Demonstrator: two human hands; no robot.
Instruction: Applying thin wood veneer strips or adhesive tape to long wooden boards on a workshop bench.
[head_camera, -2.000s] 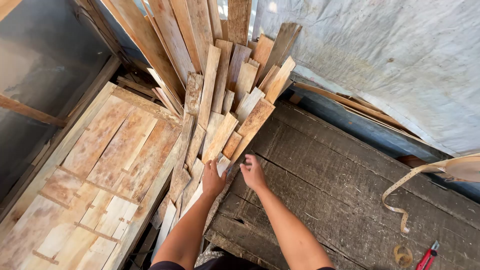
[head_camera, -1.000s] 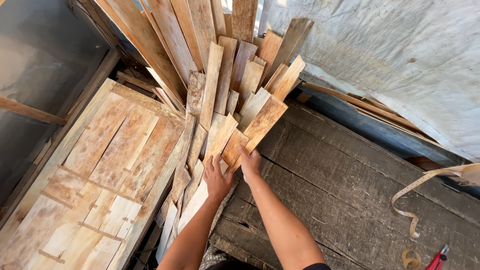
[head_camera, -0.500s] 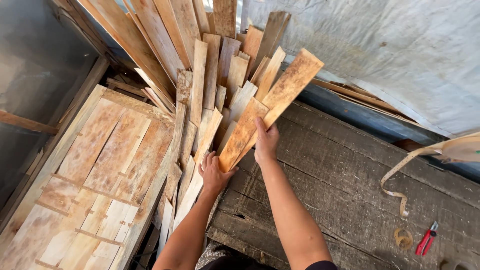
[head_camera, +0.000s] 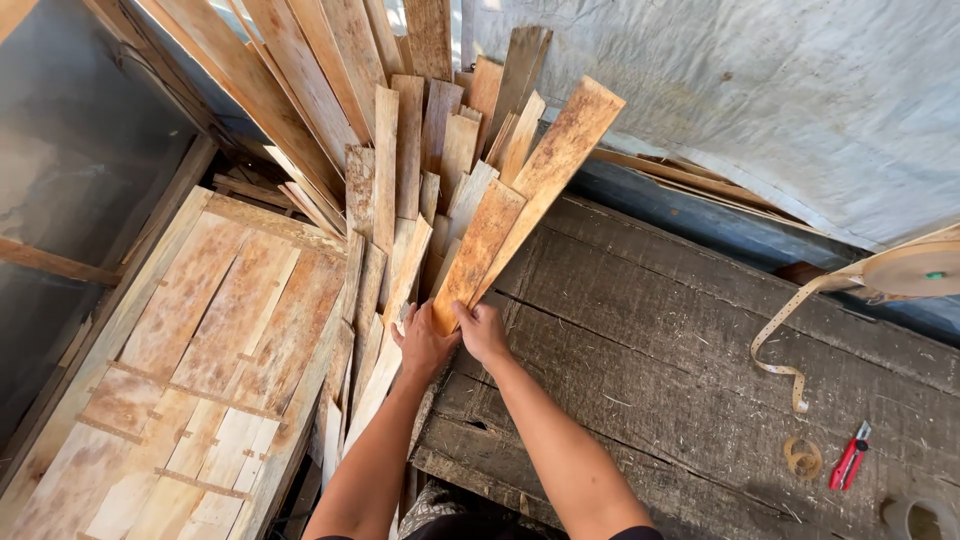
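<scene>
From the head view, both hands meet at the bottom ends of two leaning planks: the right hand (head_camera: 485, 332) has its grip closed around the foot of the long plank (head_camera: 548, 180), which slants up to the right, and the left hand (head_camera: 424, 345) has its fingers curled over the foot of the shorter plank (head_camera: 477, 250) just beside it. Both boards rest among the stack of planks (head_camera: 420, 150) standing against the wall — a loose lean, so tugging one could well send its neighbours sliding onto the wrists. The edges look rough and splintery, and bare palms are a risk. The long plank is top-heavy held so low; it could swing toward the grey tarp (head_camera: 760, 100). On the dark wooden surface (head_camera: 680, 340), the strapping roll (head_camera: 915, 270) and red cutter (head_camera: 850, 458) sit well apart — safe enough.
</scene>
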